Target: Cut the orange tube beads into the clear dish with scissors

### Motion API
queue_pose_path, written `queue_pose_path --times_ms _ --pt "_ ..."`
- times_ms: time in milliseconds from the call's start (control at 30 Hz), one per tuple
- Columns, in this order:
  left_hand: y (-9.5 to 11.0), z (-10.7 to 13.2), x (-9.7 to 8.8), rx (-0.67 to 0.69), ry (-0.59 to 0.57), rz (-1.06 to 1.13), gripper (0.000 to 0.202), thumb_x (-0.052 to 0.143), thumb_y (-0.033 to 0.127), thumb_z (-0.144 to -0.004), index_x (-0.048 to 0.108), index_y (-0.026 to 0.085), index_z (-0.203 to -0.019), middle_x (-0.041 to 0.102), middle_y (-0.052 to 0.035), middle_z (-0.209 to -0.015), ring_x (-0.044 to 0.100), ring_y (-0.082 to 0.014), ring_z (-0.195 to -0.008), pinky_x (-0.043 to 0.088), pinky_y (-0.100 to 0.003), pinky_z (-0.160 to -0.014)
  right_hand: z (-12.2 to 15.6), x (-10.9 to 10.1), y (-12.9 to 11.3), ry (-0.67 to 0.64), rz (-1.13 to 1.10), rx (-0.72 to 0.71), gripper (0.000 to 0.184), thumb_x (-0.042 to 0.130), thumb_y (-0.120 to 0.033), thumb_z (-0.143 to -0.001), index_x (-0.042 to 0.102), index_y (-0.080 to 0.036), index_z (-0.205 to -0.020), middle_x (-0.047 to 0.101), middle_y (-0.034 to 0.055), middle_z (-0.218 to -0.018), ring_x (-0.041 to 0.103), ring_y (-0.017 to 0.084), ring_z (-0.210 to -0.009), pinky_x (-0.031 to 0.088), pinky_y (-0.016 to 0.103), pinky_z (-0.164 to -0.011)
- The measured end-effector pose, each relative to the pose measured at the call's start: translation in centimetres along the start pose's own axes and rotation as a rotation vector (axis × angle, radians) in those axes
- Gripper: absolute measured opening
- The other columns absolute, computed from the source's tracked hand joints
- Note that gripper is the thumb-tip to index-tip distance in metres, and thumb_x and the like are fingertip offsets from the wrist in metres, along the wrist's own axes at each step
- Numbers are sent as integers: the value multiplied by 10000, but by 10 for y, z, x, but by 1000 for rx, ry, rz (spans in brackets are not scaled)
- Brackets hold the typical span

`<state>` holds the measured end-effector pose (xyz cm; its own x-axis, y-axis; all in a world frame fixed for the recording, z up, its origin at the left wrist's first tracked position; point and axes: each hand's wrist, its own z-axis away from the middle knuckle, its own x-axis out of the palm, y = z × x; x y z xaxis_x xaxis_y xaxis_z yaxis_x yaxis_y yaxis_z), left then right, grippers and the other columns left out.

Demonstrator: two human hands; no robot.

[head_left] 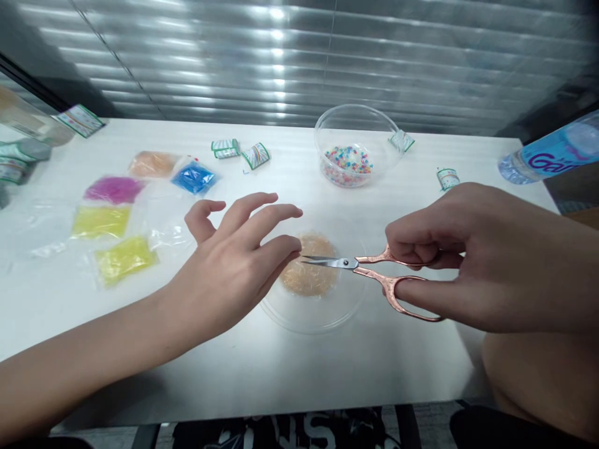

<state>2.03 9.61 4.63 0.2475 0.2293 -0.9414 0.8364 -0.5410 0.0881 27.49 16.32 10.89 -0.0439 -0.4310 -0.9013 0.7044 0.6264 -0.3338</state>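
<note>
Worktop (262,374) stock, as I log it: six bead bags (194,178) far left, thread spools (255,155) at back, clear bowl of mixed beads (349,165), water bottle (552,153) far right edge. Nothing blocks my reach. Left hand (234,268): fingers spread wide, empty, hovering at shallow dish (313,312) rim. Right hand (468,262): fingers through rose-gold scissors (365,268) loops, blades closed, tips over orange beads (309,274) in dish, just beside left fingertips.
</note>
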Motion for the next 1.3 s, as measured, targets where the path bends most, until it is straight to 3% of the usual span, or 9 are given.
queue_pose_path --times_ms 967,1300 --pt "3 0 1 7 5 24 133 545 115 -913 639 210 -902 641 -78 -1265 554 -366 -1225 272 -497 -876 -1 3 -1 55 62 -33 308 632 -307 -686 397 -210 -512 344 -52 -425 257 94 -429 175 292 -433" --pt "4 -1 2 21 23 40 150 552 88 -905 625 216 -933 643 -95 -1258 565 -381 -1210 278 -495 -839 -3 0 0 1 -15 -27 284 590 -308 -718 422 -226 -504 343 -55 -405 269 98 -389 184 287 -372"
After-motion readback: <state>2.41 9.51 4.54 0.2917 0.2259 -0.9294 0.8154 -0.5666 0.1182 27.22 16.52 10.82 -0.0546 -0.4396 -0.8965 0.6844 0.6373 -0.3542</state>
